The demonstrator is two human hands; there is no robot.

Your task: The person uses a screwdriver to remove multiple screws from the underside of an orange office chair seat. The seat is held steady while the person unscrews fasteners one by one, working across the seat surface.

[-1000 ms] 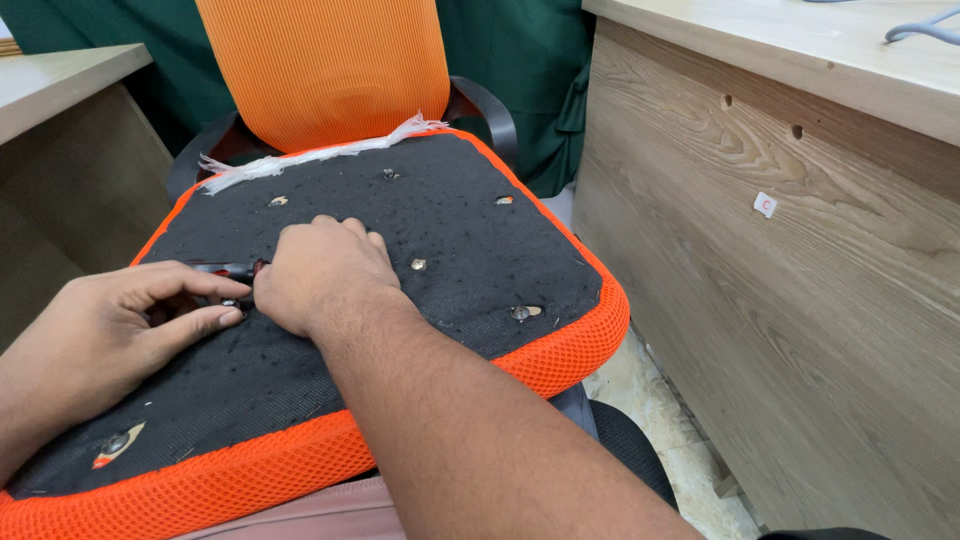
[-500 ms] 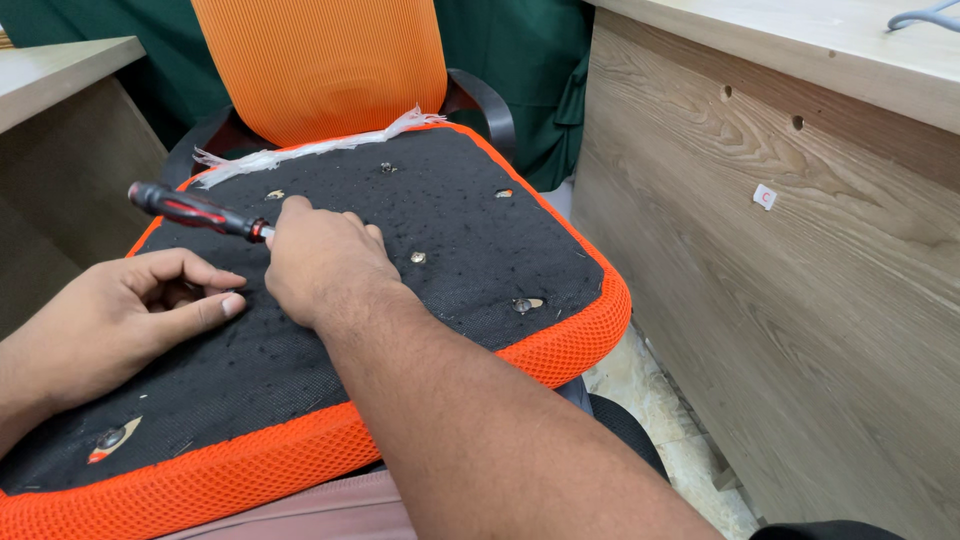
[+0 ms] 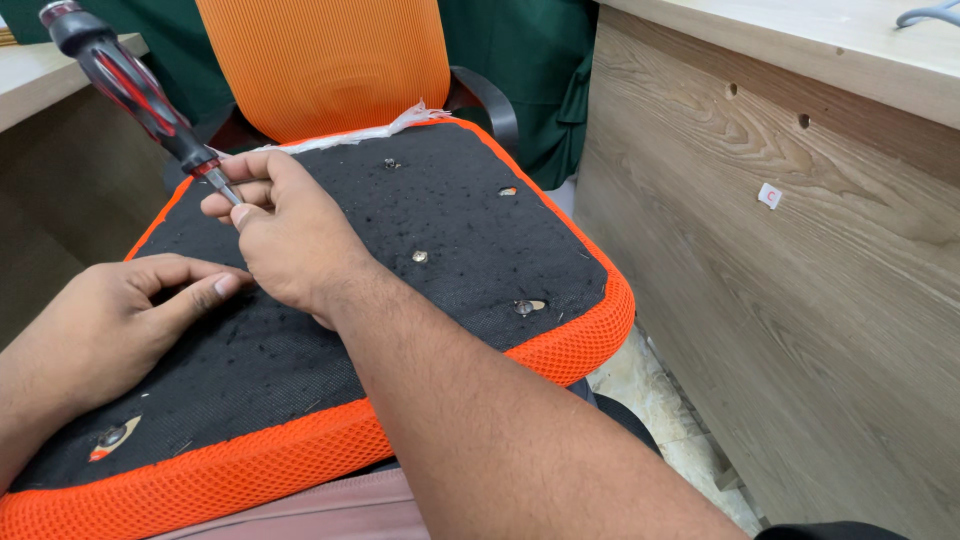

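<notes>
An upturned orange chair seat [image 3: 560, 355] lies in front of me, its black fabric underside [image 3: 450, 225] facing up with several metal bolt holes. My right hand [image 3: 290, 235] pinches the metal shaft of a red and black screwdriver [image 3: 130, 90], whose handle tilts up to the upper left. The tip is hidden behind my fingers. My left hand [image 3: 110, 320] rests flat on the black fabric just left of the right hand, fingers loosely spread and holding nothing.
An orange mesh chair back [image 3: 320, 60] stands behind the seat. A wooden desk panel [image 3: 800, 250] with small holes rises close on the right. Another desk edge [image 3: 30, 90] is at the far left. Green cloth [image 3: 520, 60] hangs behind.
The screwdriver came out from under my hands and its handle has swung up to the upper left. My right hand shifted up the seat; my left hand stayed flat.
</notes>
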